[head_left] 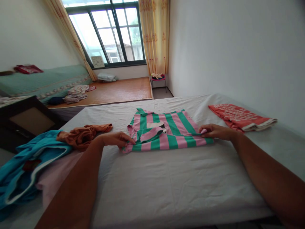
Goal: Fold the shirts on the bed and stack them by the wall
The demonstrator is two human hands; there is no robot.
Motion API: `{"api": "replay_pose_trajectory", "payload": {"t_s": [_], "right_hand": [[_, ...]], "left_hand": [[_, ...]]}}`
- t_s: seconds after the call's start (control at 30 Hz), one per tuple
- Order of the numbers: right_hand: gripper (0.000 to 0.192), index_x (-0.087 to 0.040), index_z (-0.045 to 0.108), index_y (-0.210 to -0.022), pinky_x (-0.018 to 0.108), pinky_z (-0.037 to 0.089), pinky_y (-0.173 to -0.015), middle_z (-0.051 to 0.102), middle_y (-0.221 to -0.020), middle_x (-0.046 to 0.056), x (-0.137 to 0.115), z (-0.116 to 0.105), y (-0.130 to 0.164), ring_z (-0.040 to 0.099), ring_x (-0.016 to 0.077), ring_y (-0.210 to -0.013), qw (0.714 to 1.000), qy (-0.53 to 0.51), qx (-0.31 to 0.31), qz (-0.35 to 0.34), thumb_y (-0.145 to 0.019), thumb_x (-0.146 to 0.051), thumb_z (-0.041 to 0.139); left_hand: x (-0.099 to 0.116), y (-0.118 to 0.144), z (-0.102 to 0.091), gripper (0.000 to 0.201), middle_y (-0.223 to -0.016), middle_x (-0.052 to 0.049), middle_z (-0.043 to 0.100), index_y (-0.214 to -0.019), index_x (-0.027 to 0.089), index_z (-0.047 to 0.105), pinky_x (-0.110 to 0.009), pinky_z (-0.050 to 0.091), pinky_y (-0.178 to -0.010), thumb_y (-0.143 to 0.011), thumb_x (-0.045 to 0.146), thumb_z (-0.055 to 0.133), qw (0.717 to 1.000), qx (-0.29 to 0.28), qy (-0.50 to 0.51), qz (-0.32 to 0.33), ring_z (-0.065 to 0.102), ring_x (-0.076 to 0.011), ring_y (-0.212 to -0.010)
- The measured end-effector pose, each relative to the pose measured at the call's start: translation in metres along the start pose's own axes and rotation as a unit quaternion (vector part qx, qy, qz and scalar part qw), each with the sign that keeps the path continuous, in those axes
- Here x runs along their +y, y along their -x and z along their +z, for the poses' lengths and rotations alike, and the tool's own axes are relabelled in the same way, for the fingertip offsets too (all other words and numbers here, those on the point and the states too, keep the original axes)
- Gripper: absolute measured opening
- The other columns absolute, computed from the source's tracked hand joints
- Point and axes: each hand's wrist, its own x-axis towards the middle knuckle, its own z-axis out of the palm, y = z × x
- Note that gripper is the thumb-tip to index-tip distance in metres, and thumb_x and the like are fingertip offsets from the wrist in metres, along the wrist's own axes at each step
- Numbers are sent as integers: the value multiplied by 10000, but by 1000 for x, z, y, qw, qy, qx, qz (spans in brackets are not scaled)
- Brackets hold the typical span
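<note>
A pink and green striped shirt [175, 127] lies on the white sheet [181, 184] with its near side folded over. My left hand [119, 141] pinches the shirt's near left corner by the sleeve. At the opposite end, my right hand [212, 131] has its fingers closed on the hem at the near right. The fold runs as a band between both hands, and the collar lies on the left part. A dark and pale print shows partly under the folded edge.
To the left lie a blue garment [45, 152] with white trim, an orange-brown garment [83, 135] and a pink cloth [59, 173]. A folded red garment [240, 117] rests at the right near the wall [238, 47]. Beyond stands a bed with a brown mat [121, 90].
</note>
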Motion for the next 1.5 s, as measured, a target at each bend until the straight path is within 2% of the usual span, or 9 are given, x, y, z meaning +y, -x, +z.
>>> {"api": "replay_pose_trajectory", "payload": {"t_s": [0.2,0.43,0.53,0.7,0.8,0.93,1.13,1.3,1.5], "right_hand": [[298,-216,657,-1034,349,533,-756,670,-1052,85,-41,23,-21,641,226,-883,952,134,247,-122,-829,-431,635],[400,-228,647,-1197,427,392,-1039,617,-1306,80,-124,105,-90,517,271,-1223,866,315,66,-382,-809,-142,604],[253,-207,705,-1044,334,460,-902,714,-1087,68,-137,113,-124,628,232,-1030,898,317,48,-301,-842,-146,566],[273,-170,665,-1104,260,468,-698,733,-898,73,-139,101,-158,666,192,-798,943,258,193,-77,-951,-301,481],[288,-192,632,-1186,271,465,-822,711,-1080,86,-133,107,-161,651,186,-943,922,266,227,-164,-961,-285,479],[286,-228,656,-1167,339,428,-969,674,-1184,81,-123,122,-162,600,212,-1088,877,340,91,-327,-960,-358,508],[305,-190,667,-1170,336,426,-995,678,-1196,95,-125,97,-204,584,222,-1126,900,361,173,-170,-975,-313,467],[371,-192,617,-1258,359,417,-1023,628,-1283,92,-140,99,-239,522,246,-1196,891,378,188,-168,-894,-232,563],[326,-248,646,-1196,476,419,-977,645,-1264,104,-152,128,-268,486,313,-1210,906,341,213,-130,-891,-341,583]], "left_hand": [[6,-5,-8,311,-686,-30,686,-978,236,788,-178,457,-451,-729,411,723,996,-8,-90,-22,614,-147,-591],[4,-12,9,247,-623,-11,654,-794,188,777,-195,451,-435,-643,382,787,998,-30,-54,-13,571,-130,-511],[-5,-12,8,289,-629,-5,632,-827,169,766,-194,448,-458,-685,420,755,997,-35,-63,-21,551,-112,-513],[-20,-15,-1,378,-651,-1,616,-956,147,747,-205,439,-516,-755,460,679,995,-51,-86,-27,540,-104,-539],[-19,-25,4,343,-611,4,588,-873,133,732,-208,402,-516,-817,442,595,990,38,-136,24,505,-101,-528],[-9,-45,26,332,-740,-23,652,-940,153,732,-240,442,-636,-887,383,499,946,212,-224,95,574,-137,-663],[-7,-62,55,360,-1299,-33,587,-1243,308,637,-302,480,-840,-914,352,499,875,273,-397,52,628,-212,-1038],[-5,-64,55,427,-1342,-109,528,-1313,260,574,-361,515,-764,-918,406,504,837,324,-433,-85,646,-264,-983],[-6,-63,61,367,-1152,-59,652,-1186,279,676,-308,493,-885,-915,164,458,858,278,-411,132,607,-202,-1059]]}}
